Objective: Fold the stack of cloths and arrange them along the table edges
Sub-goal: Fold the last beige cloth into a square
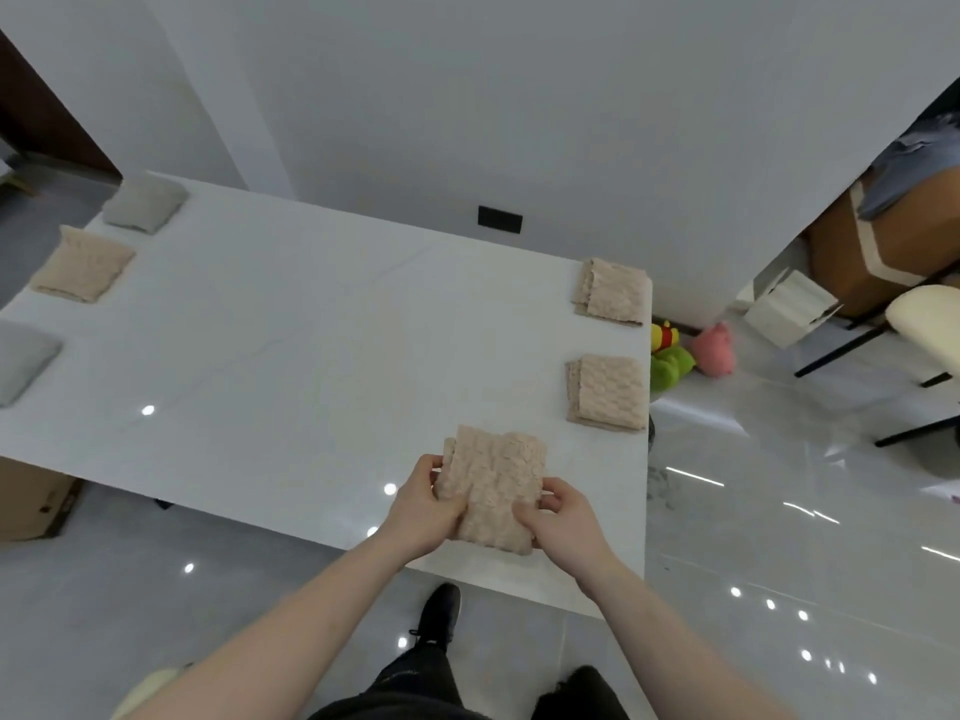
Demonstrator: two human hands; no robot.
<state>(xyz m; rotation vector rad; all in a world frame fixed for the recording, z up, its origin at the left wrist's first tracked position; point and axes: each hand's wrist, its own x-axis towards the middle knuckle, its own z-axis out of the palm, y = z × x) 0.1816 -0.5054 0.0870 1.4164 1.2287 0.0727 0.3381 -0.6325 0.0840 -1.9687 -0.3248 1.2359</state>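
A folded beige textured cloth (496, 480) lies near the front right corner of the white table (291, 345). My left hand (423, 511) grips its left edge and my right hand (558, 517) grips its lower right edge. Two folded beige cloths (612, 289) (609, 392) lie along the table's right edge. Along the left edge lie a grey folded cloth (144, 202), a beige one (82, 265) and another grey one (23, 358), partly cut off by the frame.
Plush toys (691, 353) lie on the glossy floor beyond the right edge. A chair (922, 324) and cardboard boxes (878, 252) stand at the right. A brown box (34, 504) sits under the table's left side. My shoes and legs are below the front edge.
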